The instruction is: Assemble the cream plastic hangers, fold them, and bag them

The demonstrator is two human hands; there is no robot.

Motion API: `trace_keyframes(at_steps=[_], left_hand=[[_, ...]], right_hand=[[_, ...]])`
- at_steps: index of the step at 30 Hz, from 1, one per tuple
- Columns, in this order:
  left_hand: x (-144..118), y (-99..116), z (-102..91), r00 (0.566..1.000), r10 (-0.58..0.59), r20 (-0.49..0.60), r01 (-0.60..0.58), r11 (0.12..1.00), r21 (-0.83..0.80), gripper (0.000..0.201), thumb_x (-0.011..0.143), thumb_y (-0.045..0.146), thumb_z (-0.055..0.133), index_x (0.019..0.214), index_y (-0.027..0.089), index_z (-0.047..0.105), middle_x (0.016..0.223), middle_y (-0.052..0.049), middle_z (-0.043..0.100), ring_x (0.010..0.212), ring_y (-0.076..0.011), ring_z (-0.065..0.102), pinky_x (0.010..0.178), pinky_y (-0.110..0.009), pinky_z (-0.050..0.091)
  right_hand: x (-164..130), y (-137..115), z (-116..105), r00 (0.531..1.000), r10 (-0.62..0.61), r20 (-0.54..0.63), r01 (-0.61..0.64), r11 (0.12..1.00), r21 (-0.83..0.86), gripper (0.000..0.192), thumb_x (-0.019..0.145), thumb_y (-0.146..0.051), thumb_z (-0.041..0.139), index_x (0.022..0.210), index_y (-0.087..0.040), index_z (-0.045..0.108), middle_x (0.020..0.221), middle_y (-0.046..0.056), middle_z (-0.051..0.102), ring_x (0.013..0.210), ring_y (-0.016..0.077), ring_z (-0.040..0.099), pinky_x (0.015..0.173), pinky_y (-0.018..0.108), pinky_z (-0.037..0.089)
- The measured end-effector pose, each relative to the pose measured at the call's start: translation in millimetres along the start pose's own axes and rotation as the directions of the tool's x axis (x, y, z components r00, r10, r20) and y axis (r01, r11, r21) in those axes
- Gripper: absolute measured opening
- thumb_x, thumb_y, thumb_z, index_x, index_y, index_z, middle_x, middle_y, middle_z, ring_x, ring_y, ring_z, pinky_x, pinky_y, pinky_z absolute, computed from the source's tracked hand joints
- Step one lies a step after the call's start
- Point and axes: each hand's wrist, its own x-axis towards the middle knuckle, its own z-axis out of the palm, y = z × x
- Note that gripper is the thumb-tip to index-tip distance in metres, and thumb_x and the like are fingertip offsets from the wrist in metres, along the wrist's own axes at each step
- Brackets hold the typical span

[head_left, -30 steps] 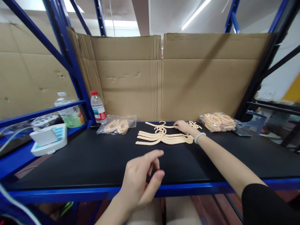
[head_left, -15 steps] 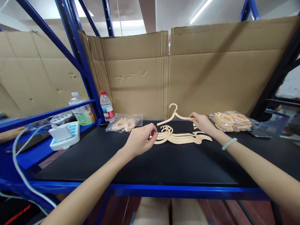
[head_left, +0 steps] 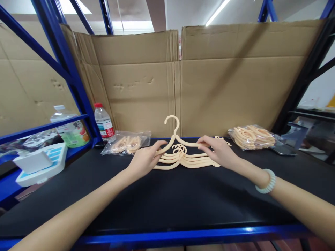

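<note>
A cream plastic hanger stands upright above a flat pile of like hangers on the black shelf top. My left hand grips its left arm end and my right hand grips its right arm, hook pointing up. My right wrist wears a pale bead bracelet.
A clear bag of hangers lies at the back left, another bag at the back right beside a dark phone. A water bottle and a drink bottle stand left. A white device sits left. Cardboard walls the back.
My right hand lifted one hanger off the pile. My left hand came forward from the near edge and took hold of its other arm. The hanger now stands upright between both hands.
</note>
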Motion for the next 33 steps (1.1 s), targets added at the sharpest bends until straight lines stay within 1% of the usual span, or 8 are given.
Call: trace_keyframes(at_steps=[7,10,14,19,24,27,30,33], left_hand=[[-12,0,9.1,0.995,-0.051,0.087,0.062,0.989,-0.133,0.023,0.095,0.035,0.036,0.096,0.020,0.053,0.069,0.001,0.062,0.057,-0.0142,0.058,0.056,-0.022,0.038],[-11,-1,15.7,0.989,-0.061,0.132,0.088,0.974,-0.208,0.026,0.096,0.036,0.032,0.090,0.020,0.051,0.063,0.004,0.053,0.054,-0.0136,0.052,0.054,-0.022,0.035],[-11,-3,23.4,0.987,-0.064,0.149,0.103,0.957,-0.271,0.026,0.096,0.037,0.033,0.085,0.021,0.050,0.063,0.005,0.049,0.056,-0.0133,0.049,0.054,-0.022,0.033],[-12,-3,26.1,0.983,-0.063,0.174,0.114,0.946,-0.304,0.024,0.096,0.037,0.032,0.085,0.021,0.047,0.062,0.005,0.047,0.055,-0.0135,0.046,0.054,-0.022,0.033],[-13,0,24.3,0.985,-0.087,0.150,0.135,0.927,-0.350,0.025,0.096,0.038,0.032,0.084,0.021,0.046,0.064,0.004,0.047,0.056,-0.0131,0.044,0.055,-0.023,0.033],[-14,0,24.1,0.985,-0.097,0.141,0.142,0.921,-0.361,0.026,0.095,0.039,0.033,0.083,0.021,0.047,0.063,0.004,0.046,0.055,-0.0132,0.043,0.054,-0.023,0.032],[-14,1,24.1,0.985,-0.105,0.139,0.149,0.922,-0.357,0.026,0.095,0.039,0.033,0.084,0.021,0.047,0.061,0.005,0.044,0.054,-0.0129,0.041,0.054,-0.023,0.031],[-14,1,23.6,0.986,-0.111,0.124,0.149,0.922,-0.358,0.025,0.096,0.038,0.033,0.084,0.021,0.047,0.061,0.005,0.042,0.054,-0.0123,0.040,0.054,-0.022,0.031]], right_hand=[[4,36,10,0.984,-0.175,0.047,0.170,0.981,0.090,0.017,0.093,-0.029,0.047,0.093,-0.024,0.063,0.096,0.007,0.068,0.103,0.0239,0.059,0.092,0.042,0.046],[-1,74,1,0.998,-0.061,0.003,0.061,0.998,-0.009,0.019,0.092,-0.027,0.047,0.096,-0.023,0.065,0.100,0.008,0.067,0.104,0.0244,0.057,0.093,0.044,0.046],[-15,120,-2,0.976,0.113,0.186,-0.071,0.973,-0.220,0.026,0.085,-0.012,0.050,0.102,-0.018,0.069,0.104,0.011,0.067,0.102,0.0262,0.056,0.093,0.044,0.046],[-19,137,9,0.958,0.115,0.263,-0.060,0.976,-0.209,0.023,0.081,-0.010,0.055,0.091,-0.020,0.074,0.097,0.008,0.070,0.097,0.0251,0.057,0.091,0.042,0.047],[-16,127,12,0.978,0.110,0.175,-0.079,0.981,-0.176,0.021,0.086,-0.017,0.053,0.086,-0.022,0.073,0.094,0.008,0.070,0.094,0.0249,0.058,0.089,0.043,0.047],[-13,113,9,0.984,0.160,-0.071,-0.166,0.983,-0.080,0.023,0.091,-0.027,0.049,0.094,-0.021,0.071,0.101,0.009,0.068,0.096,0.0235,0.059,0.086,0.042,0.048],[-8,93,5,0.863,0.363,-0.352,-0.263,0.917,0.301,0.022,0.085,-0.035,0.058,0.094,-0.019,0.070,0.095,0.008,0.070,0.075,0.0184,0.063,0.066,0.033,0.051],[-7,67,-2,0.741,0.584,-0.332,-0.230,0.685,0.691,0.023,0.080,-0.036,0.066,0.094,-0.018,0.068,0.095,0.007,0.071,0.054,0.0104,0.058,0.049,0.025,0.045]])
